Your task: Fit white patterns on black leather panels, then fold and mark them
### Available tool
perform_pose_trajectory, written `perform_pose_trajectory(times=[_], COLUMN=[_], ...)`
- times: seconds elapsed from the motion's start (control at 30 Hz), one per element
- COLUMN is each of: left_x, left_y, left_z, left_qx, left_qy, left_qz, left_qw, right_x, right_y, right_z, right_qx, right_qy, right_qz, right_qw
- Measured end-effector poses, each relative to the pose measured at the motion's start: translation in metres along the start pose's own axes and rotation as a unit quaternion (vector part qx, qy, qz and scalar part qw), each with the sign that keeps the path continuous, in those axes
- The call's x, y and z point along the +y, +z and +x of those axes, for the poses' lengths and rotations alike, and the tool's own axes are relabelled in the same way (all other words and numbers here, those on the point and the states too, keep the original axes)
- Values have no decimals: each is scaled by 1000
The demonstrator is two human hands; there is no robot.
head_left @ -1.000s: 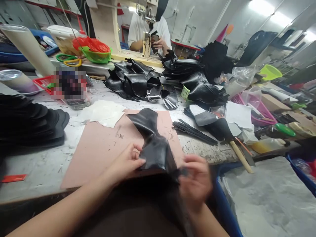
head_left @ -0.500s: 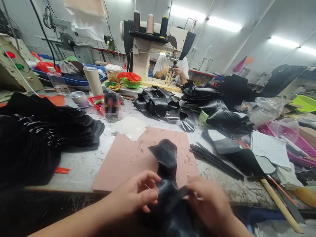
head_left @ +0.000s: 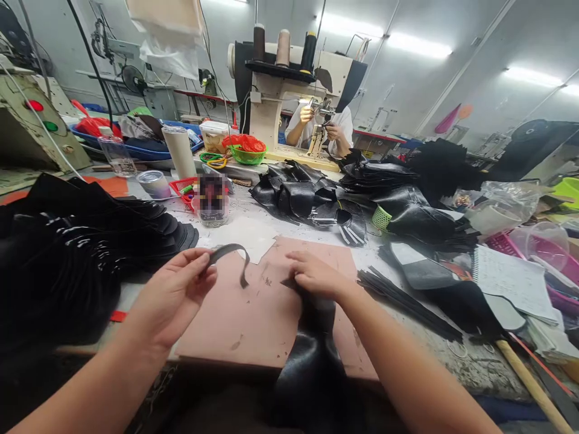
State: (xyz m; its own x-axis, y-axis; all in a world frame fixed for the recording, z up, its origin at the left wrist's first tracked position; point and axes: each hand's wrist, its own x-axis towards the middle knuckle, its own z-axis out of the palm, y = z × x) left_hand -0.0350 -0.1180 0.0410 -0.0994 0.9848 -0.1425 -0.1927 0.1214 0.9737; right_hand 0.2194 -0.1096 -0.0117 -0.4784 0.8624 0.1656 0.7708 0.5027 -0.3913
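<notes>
My left hand [head_left: 183, 289] pinches one end of a narrow black strip [head_left: 230, 248] between thumb and fingers. The strip's free end arches to the right and curls down over a pink board [head_left: 226, 325]. My right hand [head_left: 316, 276] is over the upper end of a black leather piece [head_left: 312, 349], its fingers bent at the leather's pointed corner and partly hiding it. The leather runs down across the board and over its near edge.
Stacked black pieces [head_left: 99, 241] lie at left. Black strips [head_left: 407, 304], a notebook [head_left: 513, 277] and a wooden handle [head_left: 529, 380] lie at right. Shiny leather parts [head_left: 298, 196] sit behind the board. Beyond them a person [head_left: 341, 129] works at a sewing machine [head_left: 266, 114].
My left hand has moved up and left, holding the black strip out from the leather. My right hand has moved up to the leather's top end.
</notes>
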Motion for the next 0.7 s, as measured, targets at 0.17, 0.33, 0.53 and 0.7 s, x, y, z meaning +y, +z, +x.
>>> perform_pose_trajectory(times=[0.17,0.33,0.53,0.7], left_x=[-5,-35,-75,-80], left_y=[36,68,82,70], left_z=[1,-17,-51,-59], left_qx=[-54,-159,-300,-317], left_qy=[-88,-134,-147,-215], left_qz=[-112,-79,63,115], left_qw=[988,975,940,917], right_x=[-37,-109,-110,-90], right_y=[-27,-58,-27,1], right_z=[-22,-80,-91,-95], right_qx=[-23,-4,-15,-3], right_qy=[-14,-82,-24,110], right_qz=[-56,88,113,120], right_qw=[998,993,993,987])
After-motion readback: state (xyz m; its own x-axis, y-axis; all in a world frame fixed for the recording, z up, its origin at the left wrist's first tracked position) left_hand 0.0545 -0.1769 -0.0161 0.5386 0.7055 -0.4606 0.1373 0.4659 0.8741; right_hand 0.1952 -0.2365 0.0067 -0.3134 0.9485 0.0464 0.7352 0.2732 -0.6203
